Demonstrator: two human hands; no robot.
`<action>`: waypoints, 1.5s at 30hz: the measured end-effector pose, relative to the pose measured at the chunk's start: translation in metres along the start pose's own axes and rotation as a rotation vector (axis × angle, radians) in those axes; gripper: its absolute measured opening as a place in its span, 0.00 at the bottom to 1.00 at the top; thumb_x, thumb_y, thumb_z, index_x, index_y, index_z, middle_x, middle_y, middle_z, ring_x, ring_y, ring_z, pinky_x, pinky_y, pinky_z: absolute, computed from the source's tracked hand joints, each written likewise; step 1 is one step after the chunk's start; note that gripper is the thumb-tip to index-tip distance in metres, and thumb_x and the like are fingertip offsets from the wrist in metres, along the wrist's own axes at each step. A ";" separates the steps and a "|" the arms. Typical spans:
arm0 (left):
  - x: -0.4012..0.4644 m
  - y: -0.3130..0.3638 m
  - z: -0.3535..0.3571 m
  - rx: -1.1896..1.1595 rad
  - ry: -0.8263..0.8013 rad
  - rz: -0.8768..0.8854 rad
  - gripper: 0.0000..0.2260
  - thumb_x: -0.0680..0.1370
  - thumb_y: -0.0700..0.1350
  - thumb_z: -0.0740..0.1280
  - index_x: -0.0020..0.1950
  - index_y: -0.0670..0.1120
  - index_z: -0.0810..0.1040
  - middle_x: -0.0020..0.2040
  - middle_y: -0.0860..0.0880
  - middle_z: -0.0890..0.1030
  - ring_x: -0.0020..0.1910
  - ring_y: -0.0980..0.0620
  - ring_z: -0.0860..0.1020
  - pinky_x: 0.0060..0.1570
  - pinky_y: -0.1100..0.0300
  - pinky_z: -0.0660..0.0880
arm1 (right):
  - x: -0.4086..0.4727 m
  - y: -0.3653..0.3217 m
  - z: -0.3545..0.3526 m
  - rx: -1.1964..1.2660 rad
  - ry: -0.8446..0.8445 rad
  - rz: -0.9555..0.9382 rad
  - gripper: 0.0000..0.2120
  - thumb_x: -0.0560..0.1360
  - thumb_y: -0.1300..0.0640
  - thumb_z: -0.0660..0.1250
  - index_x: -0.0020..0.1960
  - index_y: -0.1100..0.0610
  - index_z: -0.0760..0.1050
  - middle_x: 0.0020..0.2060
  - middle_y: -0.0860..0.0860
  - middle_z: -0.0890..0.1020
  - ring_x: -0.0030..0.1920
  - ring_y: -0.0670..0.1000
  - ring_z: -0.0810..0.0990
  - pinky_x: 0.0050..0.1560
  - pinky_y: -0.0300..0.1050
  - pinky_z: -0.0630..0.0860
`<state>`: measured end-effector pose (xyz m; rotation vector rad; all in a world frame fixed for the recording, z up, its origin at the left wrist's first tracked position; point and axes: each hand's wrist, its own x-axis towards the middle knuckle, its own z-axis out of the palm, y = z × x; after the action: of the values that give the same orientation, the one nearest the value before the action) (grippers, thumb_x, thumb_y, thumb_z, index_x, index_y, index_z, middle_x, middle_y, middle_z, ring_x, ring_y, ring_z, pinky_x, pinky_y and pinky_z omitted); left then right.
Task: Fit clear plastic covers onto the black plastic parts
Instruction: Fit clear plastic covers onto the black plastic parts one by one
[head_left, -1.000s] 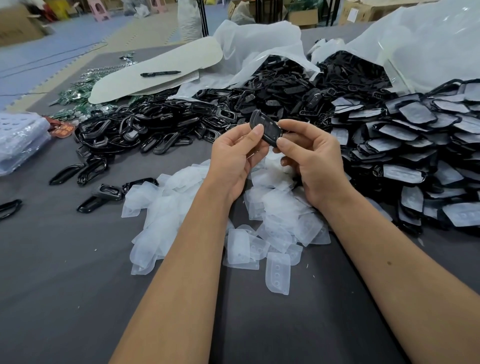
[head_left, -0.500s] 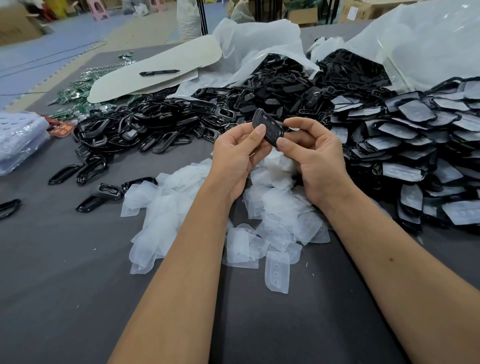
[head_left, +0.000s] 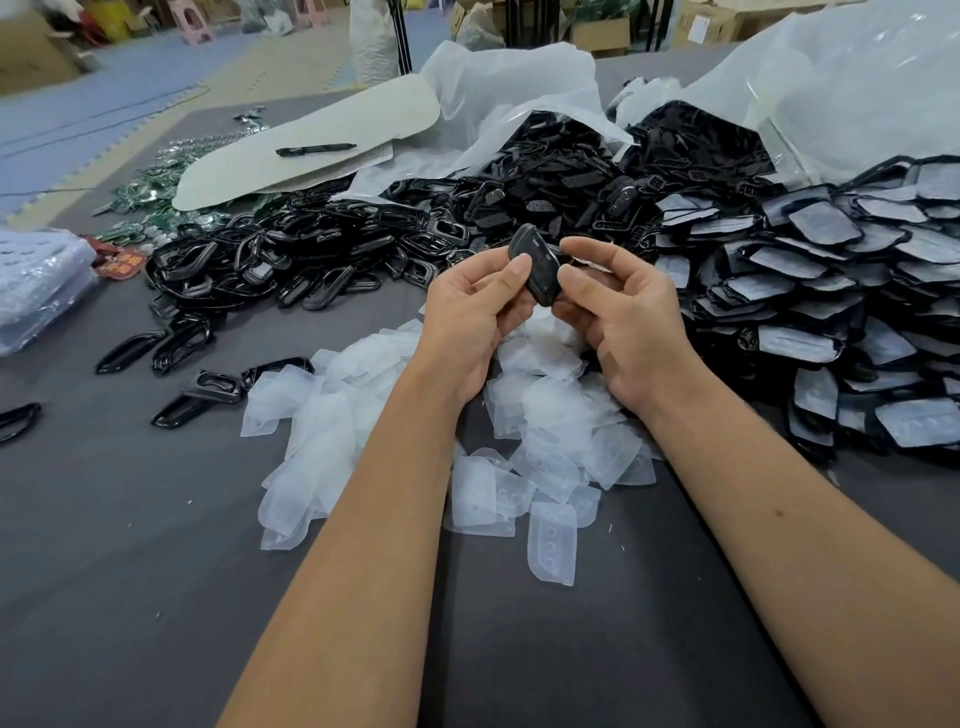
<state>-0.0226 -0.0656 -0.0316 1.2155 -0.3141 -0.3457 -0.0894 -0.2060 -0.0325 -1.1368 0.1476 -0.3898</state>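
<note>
Surface: grey cloth-covered surface (head_left: 130, 597), crowded with parts
Left hand: left hand (head_left: 467, 312) up above the surface, thumb and fingers pinching the small glossy black plastic part (head_left: 535, 267) on its left side
Right hand: right hand (head_left: 618, 312) pinching that same part from the right, thumb on its face
Covers: heap of loose clear plastic covers (head_left: 519, 426) lying right under both hands
Behind: big pile of bare black plastic frames (head_left: 311, 265)
Right side: stack of black parts already wearing clear covers (head_left: 831, 291)
Far back: black pen (head_left: 313, 149) resting on a pale card sheet (head_left: 322, 140)
</note>
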 end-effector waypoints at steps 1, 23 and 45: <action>0.000 0.000 -0.001 -0.001 -0.003 -0.004 0.06 0.83 0.40 0.68 0.56 0.43 0.84 0.44 0.48 0.86 0.37 0.58 0.79 0.41 0.66 0.79 | 0.000 0.000 -0.001 0.001 -0.010 -0.001 0.12 0.78 0.69 0.71 0.60 0.61 0.81 0.40 0.53 0.86 0.40 0.49 0.84 0.45 0.40 0.81; -0.003 0.014 0.017 0.045 -0.021 0.053 0.04 0.80 0.35 0.71 0.51 0.43 0.83 0.45 0.40 0.87 0.44 0.47 0.86 0.47 0.58 0.82 | -0.005 -0.044 -0.013 -0.580 -0.006 -0.218 0.11 0.76 0.70 0.73 0.57 0.61 0.85 0.43 0.53 0.87 0.44 0.50 0.85 0.50 0.45 0.83; 0.018 -0.021 0.164 0.924 -0.028 0.453 0.17 0.77 0.32 0.65 0.62 0.42 0.84 0.57 0.47 0.86 0.60 0.50 0.81 0.61 0.62 0.74 | 0.012 -0.127 -0.115 -1.639 0.274 -0.519 0.12 0.79 0.66 0.66 0.54 0.57 0.87 0.48 0.57 0.87 0.59 0.61 0.75 0.59 0.54 0.75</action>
<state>-0.0766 -0.2198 0.0011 1.9806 -0.8102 0.2181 -0.1432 -0.3549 0.0347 -2.7570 0.4559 -0.9486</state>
